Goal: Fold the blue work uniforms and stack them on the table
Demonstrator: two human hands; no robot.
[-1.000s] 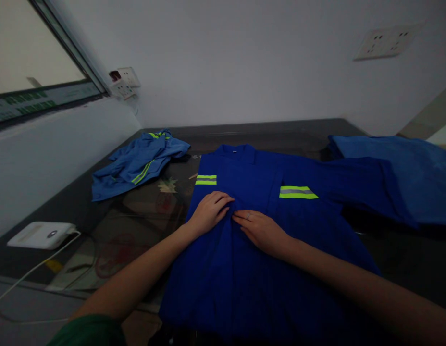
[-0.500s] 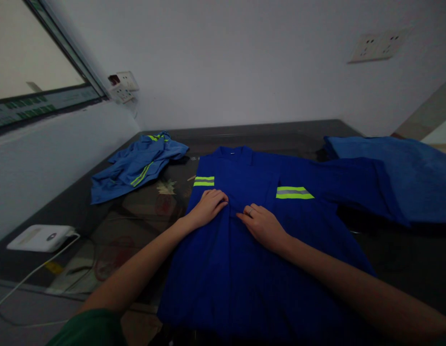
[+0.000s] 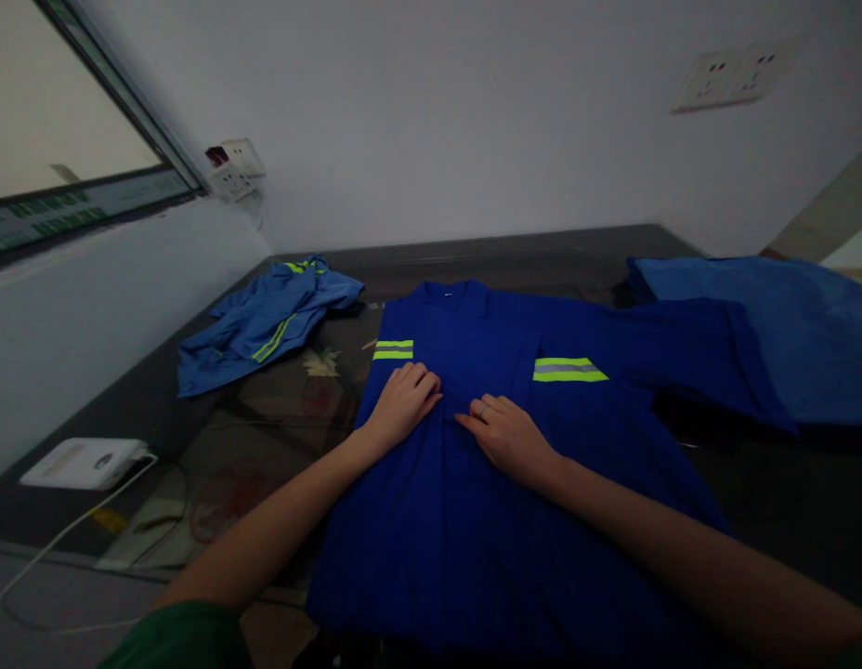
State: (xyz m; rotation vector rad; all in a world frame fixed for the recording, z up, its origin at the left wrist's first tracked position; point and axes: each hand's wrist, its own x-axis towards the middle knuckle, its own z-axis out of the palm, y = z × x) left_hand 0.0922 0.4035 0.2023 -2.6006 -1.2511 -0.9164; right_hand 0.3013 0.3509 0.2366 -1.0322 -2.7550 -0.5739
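Observation:
A dark blue work jacket with yellow and grey reflective bands lies front up on the table, its collar at the far end. One sleeve stretches out to the right. My left hand rests on the chest beside the front opening, fingers curled and closed on the cloth at the placket. Just across the opening, my right hand, with a ring on one finger, is closed too, thumb and forefinger at the fabric edge. The exact pinch of the fingertips is hard to make out in the dim light.
A crumpled lighter blue garment with yellow stripes lies at the back left. Folded blue cloth sits on the right, by the sleeve. A white device with a cable stands at the left edge. Wall sockets are behind the dark table.
My left hand has shifted very slightly, its fingers still at the placket. The right hand stays almost where it was. The view has tilted a little.

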